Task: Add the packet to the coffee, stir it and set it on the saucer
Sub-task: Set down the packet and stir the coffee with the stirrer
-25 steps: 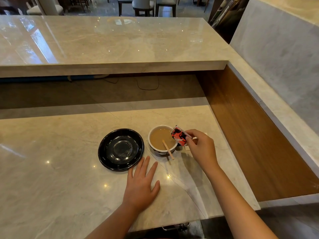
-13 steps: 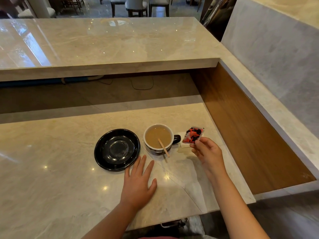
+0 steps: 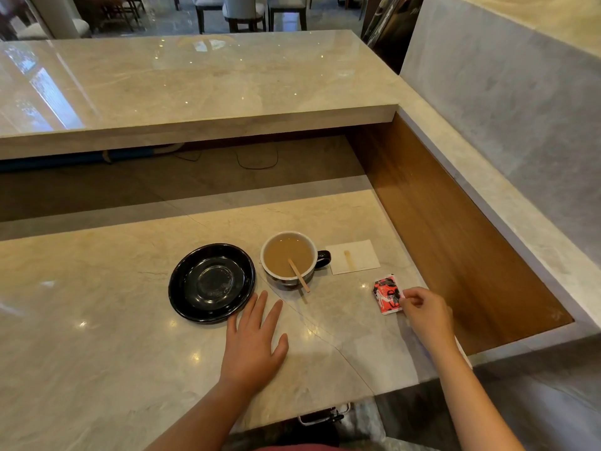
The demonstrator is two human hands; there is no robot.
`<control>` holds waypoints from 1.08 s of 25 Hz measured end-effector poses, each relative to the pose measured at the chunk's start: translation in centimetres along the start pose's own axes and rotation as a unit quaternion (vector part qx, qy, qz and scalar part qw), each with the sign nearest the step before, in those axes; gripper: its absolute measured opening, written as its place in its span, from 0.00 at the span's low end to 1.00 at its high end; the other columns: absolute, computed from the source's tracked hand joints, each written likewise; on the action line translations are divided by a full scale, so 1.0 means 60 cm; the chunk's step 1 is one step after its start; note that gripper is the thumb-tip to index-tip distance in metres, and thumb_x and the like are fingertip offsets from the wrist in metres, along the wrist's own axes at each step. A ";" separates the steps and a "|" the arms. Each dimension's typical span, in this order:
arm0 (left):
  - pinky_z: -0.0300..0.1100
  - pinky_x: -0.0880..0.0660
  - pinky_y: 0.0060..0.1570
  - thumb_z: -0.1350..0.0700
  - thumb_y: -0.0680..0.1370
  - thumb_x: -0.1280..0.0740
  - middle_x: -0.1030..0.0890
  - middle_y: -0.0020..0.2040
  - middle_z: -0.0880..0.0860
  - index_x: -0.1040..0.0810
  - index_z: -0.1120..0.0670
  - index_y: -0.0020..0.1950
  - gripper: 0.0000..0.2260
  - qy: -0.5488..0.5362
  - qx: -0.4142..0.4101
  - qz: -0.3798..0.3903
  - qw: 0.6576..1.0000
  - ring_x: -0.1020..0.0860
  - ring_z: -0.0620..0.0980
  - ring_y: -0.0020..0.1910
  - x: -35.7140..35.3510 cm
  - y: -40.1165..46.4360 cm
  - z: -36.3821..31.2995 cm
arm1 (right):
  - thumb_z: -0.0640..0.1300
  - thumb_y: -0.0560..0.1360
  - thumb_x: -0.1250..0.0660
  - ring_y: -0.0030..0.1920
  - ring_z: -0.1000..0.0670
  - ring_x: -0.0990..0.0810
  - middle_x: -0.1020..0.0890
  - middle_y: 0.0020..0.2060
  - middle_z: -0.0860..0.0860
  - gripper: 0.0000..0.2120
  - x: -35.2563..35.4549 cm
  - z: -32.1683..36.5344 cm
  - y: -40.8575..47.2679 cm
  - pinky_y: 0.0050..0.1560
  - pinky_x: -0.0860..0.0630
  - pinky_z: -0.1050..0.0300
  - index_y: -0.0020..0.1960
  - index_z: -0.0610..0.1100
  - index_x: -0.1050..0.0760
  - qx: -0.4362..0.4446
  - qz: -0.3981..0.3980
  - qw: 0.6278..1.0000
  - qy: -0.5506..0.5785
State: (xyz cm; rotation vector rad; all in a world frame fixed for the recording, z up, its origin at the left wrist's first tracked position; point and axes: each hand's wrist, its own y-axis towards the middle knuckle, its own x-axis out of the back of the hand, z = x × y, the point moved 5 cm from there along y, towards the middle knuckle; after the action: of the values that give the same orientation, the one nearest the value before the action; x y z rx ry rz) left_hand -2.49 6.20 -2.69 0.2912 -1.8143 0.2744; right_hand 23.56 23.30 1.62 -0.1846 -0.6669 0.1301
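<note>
Packet point(image 3: 387, 294) on table point(image 3: 97, 320), your right hand point(image 3: 426, 312) pinching its corner | left hand point(image 3: 252, 343) flat, empty | coffee cup point(image 3: 287, 258) beside saucer point(image 3: 211, 283) | release packet clear, then stir stick point(image 3: 298, 275) gently.

marble counter point(image 3: 97, 320) | saucer point(image 3: 211, 283) | cup point(image 3: 287, 258) | napkin point(image 3: 353, 257) | packet point(image 3: 387, 294)

A white square paper napkin point(image 3: 354, 261) lies on the shiny pale marble counter point(image 3: 97, 304); a brown wooden side panel point(image 3: 455, 229) stands at the right; white chairs point(image 3: 244, 11) stand far behind.
</note>
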 end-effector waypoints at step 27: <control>0.55 0.54 0.70 0.40 0.76 0.49 0.50 0.76 0.50 0.46 0.45 0.75 0.28 -0.011 0.001 0.000 1.000 0.60 0.46 0.72 0.002 0.001 -0.001 | 0.46 0.67 0.29 0.41 0.46 0.20 0.18 0.39 0.49 0.25 -0.134 0.169 -0.116 0.39 0.24 0.51 0.62 0.48 0.31 0.448 0.007 0.866 -0.222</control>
State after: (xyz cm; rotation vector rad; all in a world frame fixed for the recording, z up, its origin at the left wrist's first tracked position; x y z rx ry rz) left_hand -2.45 6.25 -2.58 0.2974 -1.8349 0.2734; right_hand 11.39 16.40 6.06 0.7657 -0.9979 0.4934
